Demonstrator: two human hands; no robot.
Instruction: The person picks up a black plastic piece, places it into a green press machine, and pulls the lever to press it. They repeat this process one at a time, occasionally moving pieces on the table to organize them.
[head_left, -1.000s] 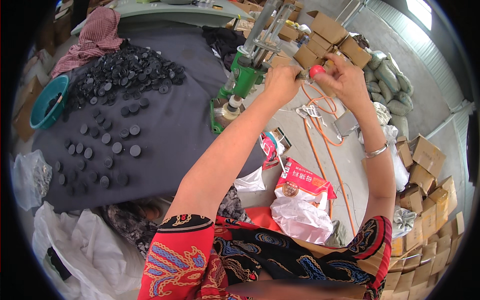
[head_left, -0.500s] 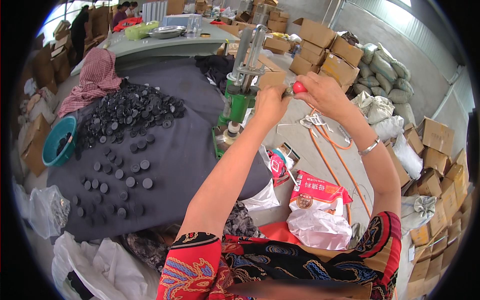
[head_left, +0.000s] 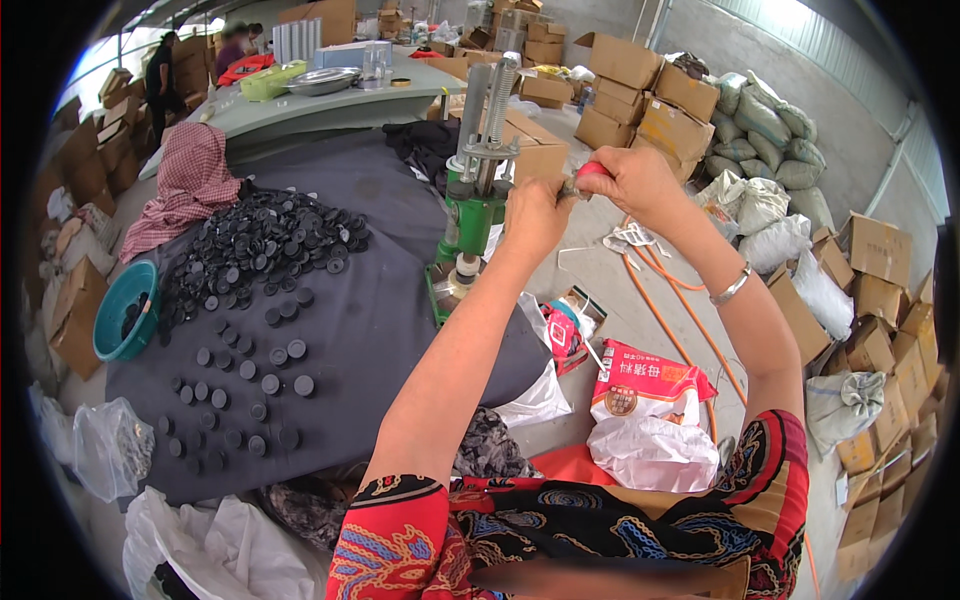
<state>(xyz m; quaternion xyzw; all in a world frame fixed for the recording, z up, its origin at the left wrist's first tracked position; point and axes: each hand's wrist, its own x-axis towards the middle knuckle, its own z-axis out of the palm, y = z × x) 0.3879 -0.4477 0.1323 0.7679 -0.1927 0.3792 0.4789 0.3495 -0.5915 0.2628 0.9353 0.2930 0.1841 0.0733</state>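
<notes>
A green hand press with a tall threaded rod and spring stands at the right edge of the dark cloth-covered table. My left hand is closed round the lever close to the press. At the lever's outer end, my right hand grips the red ball knob, its fingers covering part of it. Both arms are stretched forward. Under the press head, a pale cylindrical die shows, partly hidden by my left forearm. Many black round caps lie heaped on the cloth, with several separate ones nearer me.
Left of the heap sit a teal basin and a red checked cloth. A pink-and-white sack and orange hoses lie on the floor at right. Cardboard boxes and filled sacks line the wall. People stand far back left.
My right hand now covers more of the red knob. The lever and both hands stay in nearly the same place. The whole view has shifted slightly.
</notes>
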